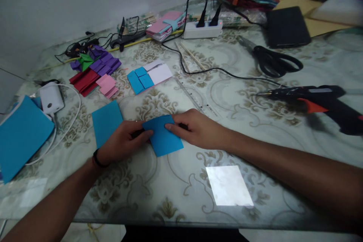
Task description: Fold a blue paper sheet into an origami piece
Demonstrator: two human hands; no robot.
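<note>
A small sheet of blue paper [163, 138] is held up just above the table, pinched from both sides. My left hand [126, 138] grips its left edge between thumb and fingers. On the opposite edge, my right hand [191, 128] does the same, with the thumb lying on the front face. Behind my left hand, a second blue paper piece [106, 119] lies flat, partly covered by that hand. Farther back are folded blue and white paper pieces [149, 76]. Pink folded papers [107, 85] rest to their left.
Around me are a glue gun [312, 98], black-handled scissors [272, 60], a clear ruler [194, 98], a power strip [202, 30] with a cable, a white device [51, 97] and larger blue sheets [27, 136]. A bright white patch [229, 185], paper or reflection, shows near the front edge.
</note>
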